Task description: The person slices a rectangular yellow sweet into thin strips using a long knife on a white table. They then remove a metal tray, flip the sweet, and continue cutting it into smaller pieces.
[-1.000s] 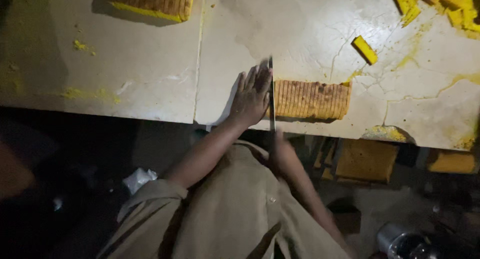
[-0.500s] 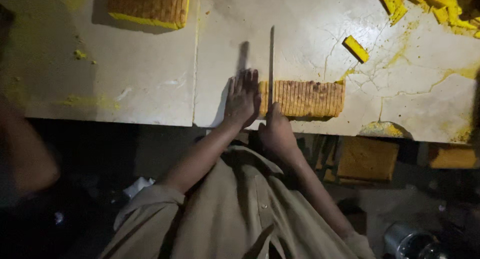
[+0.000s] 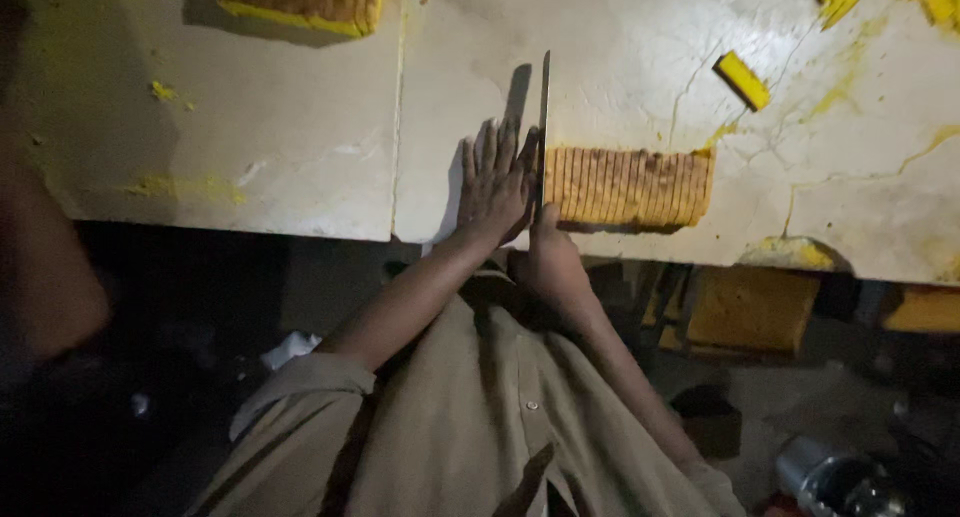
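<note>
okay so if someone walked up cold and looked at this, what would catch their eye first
Most likely the long knife, standing edge-down at the left end of a ridged yellow-brown slab near the table's front edge. The right hand grips its handle; the left hand lies flat beside the blade. Yellow offcuts dot the cracked pale table.
</note>
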Available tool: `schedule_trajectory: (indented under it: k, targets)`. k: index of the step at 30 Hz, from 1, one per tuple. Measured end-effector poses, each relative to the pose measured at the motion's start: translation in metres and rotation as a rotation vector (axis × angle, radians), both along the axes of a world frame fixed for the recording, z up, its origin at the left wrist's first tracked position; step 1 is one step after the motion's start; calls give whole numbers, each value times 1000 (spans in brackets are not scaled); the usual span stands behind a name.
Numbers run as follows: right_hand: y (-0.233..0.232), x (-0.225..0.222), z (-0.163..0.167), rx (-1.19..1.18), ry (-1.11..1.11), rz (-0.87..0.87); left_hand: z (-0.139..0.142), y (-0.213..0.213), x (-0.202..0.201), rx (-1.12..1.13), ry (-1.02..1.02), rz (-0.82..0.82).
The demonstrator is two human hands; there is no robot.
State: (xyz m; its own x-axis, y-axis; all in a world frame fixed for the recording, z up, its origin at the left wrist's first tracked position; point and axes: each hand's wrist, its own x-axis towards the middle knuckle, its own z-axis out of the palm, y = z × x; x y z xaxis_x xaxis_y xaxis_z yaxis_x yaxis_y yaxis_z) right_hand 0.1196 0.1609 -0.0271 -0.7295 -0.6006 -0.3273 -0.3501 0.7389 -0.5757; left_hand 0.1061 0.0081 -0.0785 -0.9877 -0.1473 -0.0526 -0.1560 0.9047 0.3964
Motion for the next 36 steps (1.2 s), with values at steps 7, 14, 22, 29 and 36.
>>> schedule_trajectory:
  k: [7, 14, 22, 29, 36]
  targets:
    - [86, 76, -2, 198, -350, 6, 8, 0, 2, 30, 8, -32]
    - [34, 35, -58, 65, -165, -63, -2, 4, 1, 25, 85, 39]
    - [47, -23, 30, -6, -82, -159, -8, 2, 4, 178, 332, 179]
    - [156, -22, -6, -390, 38, -341, -2, 9, -2, 187, 451, 174]
    - [302, -91, -53, -222, 25, -423, 3, -13, -36, 111, 196, 303]
